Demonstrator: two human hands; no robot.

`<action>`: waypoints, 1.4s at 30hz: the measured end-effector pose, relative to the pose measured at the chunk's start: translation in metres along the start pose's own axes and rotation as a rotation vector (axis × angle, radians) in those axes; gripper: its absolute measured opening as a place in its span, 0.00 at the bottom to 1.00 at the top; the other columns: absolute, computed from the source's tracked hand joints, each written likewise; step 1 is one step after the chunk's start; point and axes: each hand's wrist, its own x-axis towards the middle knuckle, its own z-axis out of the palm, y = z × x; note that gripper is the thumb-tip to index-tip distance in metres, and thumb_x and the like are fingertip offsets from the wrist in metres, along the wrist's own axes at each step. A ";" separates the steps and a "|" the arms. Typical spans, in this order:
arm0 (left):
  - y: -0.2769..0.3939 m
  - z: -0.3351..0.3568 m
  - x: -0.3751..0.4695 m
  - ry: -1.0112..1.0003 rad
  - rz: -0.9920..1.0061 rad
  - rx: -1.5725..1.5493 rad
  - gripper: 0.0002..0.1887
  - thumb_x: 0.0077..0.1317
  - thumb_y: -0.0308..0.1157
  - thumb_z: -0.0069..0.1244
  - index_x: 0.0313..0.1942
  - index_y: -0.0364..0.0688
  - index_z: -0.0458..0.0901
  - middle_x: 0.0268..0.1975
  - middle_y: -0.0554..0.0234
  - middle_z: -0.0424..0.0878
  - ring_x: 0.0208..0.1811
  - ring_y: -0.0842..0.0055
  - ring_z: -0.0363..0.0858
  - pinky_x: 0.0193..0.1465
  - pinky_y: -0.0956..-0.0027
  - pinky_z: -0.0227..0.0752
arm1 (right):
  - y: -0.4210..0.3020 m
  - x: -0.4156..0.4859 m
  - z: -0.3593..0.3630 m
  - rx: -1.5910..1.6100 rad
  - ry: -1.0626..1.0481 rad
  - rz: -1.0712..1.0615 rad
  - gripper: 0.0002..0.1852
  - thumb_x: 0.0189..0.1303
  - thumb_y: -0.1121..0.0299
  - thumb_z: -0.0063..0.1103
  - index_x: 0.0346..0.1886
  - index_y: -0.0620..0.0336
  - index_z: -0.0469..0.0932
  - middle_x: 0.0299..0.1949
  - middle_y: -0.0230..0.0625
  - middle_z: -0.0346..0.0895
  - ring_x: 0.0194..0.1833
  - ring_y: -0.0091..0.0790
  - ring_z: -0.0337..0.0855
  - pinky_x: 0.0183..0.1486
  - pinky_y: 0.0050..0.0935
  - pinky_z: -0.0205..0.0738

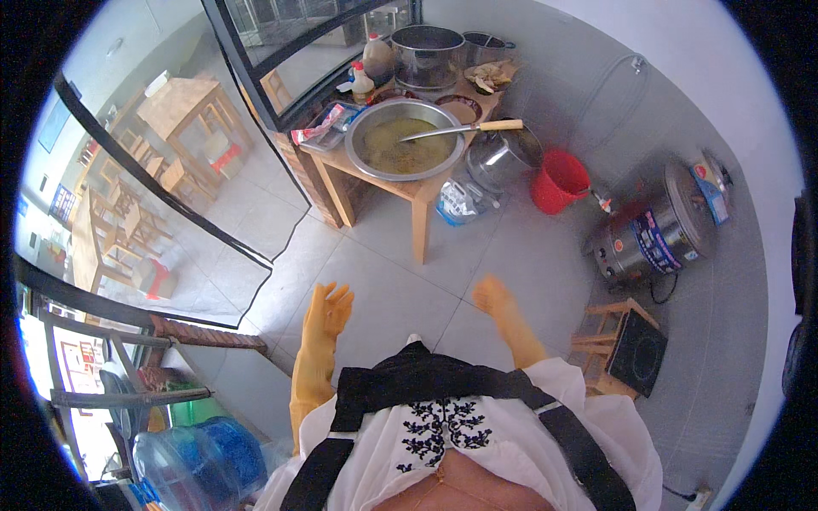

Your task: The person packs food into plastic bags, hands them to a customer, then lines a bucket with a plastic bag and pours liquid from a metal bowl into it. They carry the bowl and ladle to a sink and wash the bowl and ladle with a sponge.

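Note:
My left hand (pixel 331 308), in a long yellow rubber glove, hangs over the tiled floor with its fingers apart and nothing in it. My right hand (pixel 493 295), gloved alike, is somewhat blurred; its fingers look curled, and no held thing shows. Beyond both hands, a wide metal basin (pixel 358 156) of cloudy yellowish liquid sits on a wooden table (pixel 409 190). Across its right rim lies a utensil with a wooden handle (pixel 501 125), its metal end in the liquid. Behind the basin stand a large steel pot (pixel 427 64) and a red-capped bottle (pixel 362 83).
A red bucket (pixel 557 185) and a steel heated drum (pixel 652 230) with a tap stand at the right. Nearer are a wooden stool (pixel 597 342) and black hot plate (pixel 638 354). Large blue water bottles (pixel 223 453) lie lower left. A glass partition with a dark frame (pixel 160 185) borders the left.

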 end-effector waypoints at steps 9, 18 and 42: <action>0.039 0.103 0.155 0.012 0.040 0.150 0.40 0.71 0.56 0.48 0.72 0.39 0.57 0.72 0.44 0.61 0.73 0.57 0.62 0.73 0.59 0.60 | -0.137 0.223 0.041 0.099 -0.138 -0.306 0.44 0.68 0.53 0.57 0.79 0.50 0.43 0.62 0.42 0.69 0.59 0.35 0.72 0.61 0.42 0.67; 0.060 0.166 0.304 0.162 0.115 0.231 0.46 0.67 0.62 0.49 0.75 0.43 0.51 0.75 0.46 0.52 0.74 0.53 0.57 0.71 0.60 0.60 | -0.217 0.368 0.097 0.524 -0.456 -0.343 0.20 0.67 0.51 0.59 0.55 0.52 0.78 0.51 0.27 0.77 0.57 0.29 0.73 0.62 0.35 0.63; 0.023 0.181 0.344 0.516 0.004 -0.156 0.28 0.58 0.29 0.60 0.57 0.36 0.69 0.47 0.53 0.82 0.43 0.65 0.85 0.40 0.62 0.81 | -0.280 0.461 0.102 -0.133 -0.336 -0.391 0.10 0.65 0.82 0.54 0.47 0.59 0.73 0.41 0.36 0.71 0.47 0.36 0.70 0.57 0.27 0.62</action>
